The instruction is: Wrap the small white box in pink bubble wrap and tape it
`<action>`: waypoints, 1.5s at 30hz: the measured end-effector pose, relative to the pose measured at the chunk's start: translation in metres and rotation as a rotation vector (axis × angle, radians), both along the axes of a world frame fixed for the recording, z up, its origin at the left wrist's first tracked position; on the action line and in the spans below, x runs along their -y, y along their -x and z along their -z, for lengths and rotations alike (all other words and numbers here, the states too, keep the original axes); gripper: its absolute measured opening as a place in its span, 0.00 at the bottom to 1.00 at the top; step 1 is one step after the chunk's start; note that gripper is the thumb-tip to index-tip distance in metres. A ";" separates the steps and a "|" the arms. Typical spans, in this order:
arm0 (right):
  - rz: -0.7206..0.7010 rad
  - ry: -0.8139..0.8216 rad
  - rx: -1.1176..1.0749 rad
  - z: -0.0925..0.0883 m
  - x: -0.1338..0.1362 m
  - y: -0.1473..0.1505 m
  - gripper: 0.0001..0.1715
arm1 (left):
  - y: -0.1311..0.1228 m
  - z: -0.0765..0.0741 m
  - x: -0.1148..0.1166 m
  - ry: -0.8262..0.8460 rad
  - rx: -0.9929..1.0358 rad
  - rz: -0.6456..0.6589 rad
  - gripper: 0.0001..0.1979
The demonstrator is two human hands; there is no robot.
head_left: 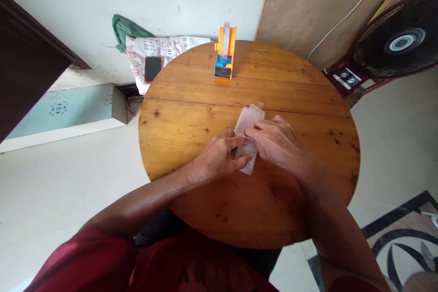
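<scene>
Head view: a person's two bare hands are working over a pale, translucent packet (249, 118) that is lying near the middle of a round wooden table (181, 132), slanting so that its far end is pointing slightly to the right. The left hand (224, 154) is grasping the packet along its left side, the thumb lying across the near part and the forefinger bending over the top. The right hand (277, 142) is reaching in from the other side, its fingers curling down onto the packet's middle, with the fingertips almost meeting the left hand's; whether they are pinching the wrapping or only pressing on it, I cannot tell. A small clear strip (260, 105) is jutting out at the packet's far right corner. Well apart from the hands, an orange and blue tape dispenser (225, 65) is standing near the table's far edge. Beyond the table's left rim, a dark phone (152, 70) with a red edge is resting on a white printed sheet (181, 45), and a green bag (128, 31) is lying just behind. A dark fan (376, 45) is standing past the table's far right side.
</scene>
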State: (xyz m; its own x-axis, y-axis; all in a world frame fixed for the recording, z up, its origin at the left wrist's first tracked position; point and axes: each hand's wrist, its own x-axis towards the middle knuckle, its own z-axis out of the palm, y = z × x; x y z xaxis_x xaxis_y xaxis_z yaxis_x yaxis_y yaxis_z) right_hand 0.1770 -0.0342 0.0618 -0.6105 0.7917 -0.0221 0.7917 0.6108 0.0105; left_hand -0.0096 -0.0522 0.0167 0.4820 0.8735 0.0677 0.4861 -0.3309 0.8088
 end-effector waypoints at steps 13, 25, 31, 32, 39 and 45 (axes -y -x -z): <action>0.102 0.013 -0.129 0.016 -0.004 0.001 0.15 | -0.001 0.001 -0.002 -0.018 -0.014 -0.010 0.12; 0.250 0.187 -0.514 0.020 -0.010 -0.015 0.23 | 0.001 0.001 0.000 -0.054 -0.015 -0.017 0.13; 0.654 0.096 -0.608 0.034 -0.030 -0.037 0.14 | 0.001 0.002 0.000 -0.053 -0.002 -0.019 0.12; 0.681 0.104 -0.578 0.036 -0.033 -0.036 0.16 | 0.000 0.003 0.000 -0.057 0.004 -0.018 0.12; 0.731 0.047 -0.473 0.044 -0.044 -0.014 0.21 | -0.001 0.010 -0.002 -0.074 0.021 -0.007 0.13; 0.700 0.133 -0.730 0.052 -0.046 -0.017 0.15 | -0.001 0.007 -0.002 -0.061 0.009 -0.003 0.13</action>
State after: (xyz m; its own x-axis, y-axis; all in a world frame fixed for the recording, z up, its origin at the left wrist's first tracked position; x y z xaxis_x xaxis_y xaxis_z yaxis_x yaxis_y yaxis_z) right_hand 0.1944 0.0115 0.0098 0.0888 0.9944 0.0565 0.7575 -0.0306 -0.6521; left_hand -0.0089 -0.0507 0.0096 0.4785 0.8692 0.1249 0.4803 -0.3781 0.7915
